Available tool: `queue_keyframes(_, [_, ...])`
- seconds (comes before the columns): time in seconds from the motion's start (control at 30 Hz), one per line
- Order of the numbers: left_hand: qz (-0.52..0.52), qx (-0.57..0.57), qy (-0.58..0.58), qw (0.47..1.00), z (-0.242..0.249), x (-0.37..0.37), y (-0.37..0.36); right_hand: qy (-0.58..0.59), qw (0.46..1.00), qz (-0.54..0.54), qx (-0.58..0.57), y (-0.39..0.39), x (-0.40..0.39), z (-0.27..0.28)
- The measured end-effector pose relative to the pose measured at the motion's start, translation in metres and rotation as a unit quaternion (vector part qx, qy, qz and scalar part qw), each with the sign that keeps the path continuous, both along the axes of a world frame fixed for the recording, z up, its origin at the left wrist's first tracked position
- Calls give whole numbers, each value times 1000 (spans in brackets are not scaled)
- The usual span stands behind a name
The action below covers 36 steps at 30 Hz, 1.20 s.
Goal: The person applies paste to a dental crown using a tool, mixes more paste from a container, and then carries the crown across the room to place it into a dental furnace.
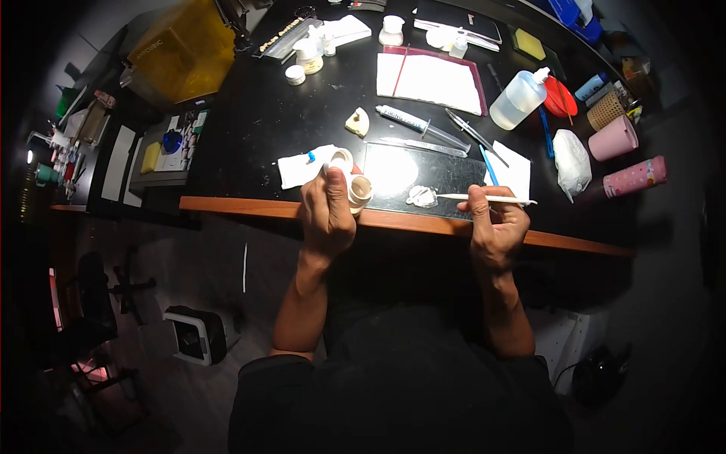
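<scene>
My left hand [328,206] is closed around a small open jar [361,192] and its white lid [339,160], at the table's front edge. Between thumb and fingers, my right hand [497,227] grips a thin white-handled tool [491,199]. The tool points left, its tip close to a white paste heap [422,197] on a glass slab [389,178]. A white tissue [293,171] with a small blue item lies left of the jar. Behind the slab are a syringe [423,128] and a cream-coloured dental model piece [357,122].
A clear bottle [519,99], a red dish [560,97], a wrapped white bundle [572,163] and pink containers [634,177] stand to the right. A tray with white tissue [431,79] lies behind. Small jars [308,57] stand at the back left. The wooden edge [242,206] runs in front.
</scene>
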<state>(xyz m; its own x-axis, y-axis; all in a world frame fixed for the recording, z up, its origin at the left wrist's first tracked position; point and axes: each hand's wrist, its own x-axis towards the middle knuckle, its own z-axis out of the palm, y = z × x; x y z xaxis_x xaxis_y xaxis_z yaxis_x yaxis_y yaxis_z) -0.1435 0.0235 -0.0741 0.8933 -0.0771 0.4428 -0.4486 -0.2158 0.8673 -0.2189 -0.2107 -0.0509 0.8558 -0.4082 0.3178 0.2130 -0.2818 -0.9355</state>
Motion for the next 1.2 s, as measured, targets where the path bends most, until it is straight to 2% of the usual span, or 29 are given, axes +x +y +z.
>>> queue_keyframes(0.03, [-29,-23,60,998,7,-3,1,5,1000,-5,-7,-3,-3,-2])
queue_keyframes(0.13, [-8,-14,32,999,1,-1,0,21,1000,-15,-11,-5,-5,-7])
queue_keyframes(0.2, [49,55,-41,996,-14,2,-1,43,999,-14,-13,-6,-5,-9])
queue_keyframes(0.37, [-14,10,3,1000,-1,2,2,53,999,0,-11,-1,-3,-3])
queue_keyframes(0.53, [-16,-6,5,1000,3,1,0,39,998,16,-48,0,-2,-7])
queue_keyframes(0.77, [-5,7,2,1000,9,0,-1,65,997,26,-37,7,-4,-4])
queue_keyframes(0.87, [16,19,-37,999,2,2,-2,68,997,34,-24,8,-4,-4])
queue_keyframes(0.97, [-5,-10,13,1000,1,2,-1,63,997,43,-27,9,-3,-5])
queue_keyframes(1.13, [-4,-10,25,1000,6,0,-1,66,996,52,6,16,-3,-1])
queue_keyframes(1.2, [0,0,32,999,3,1,-1,66,996,59,-17,14,-2,-1])
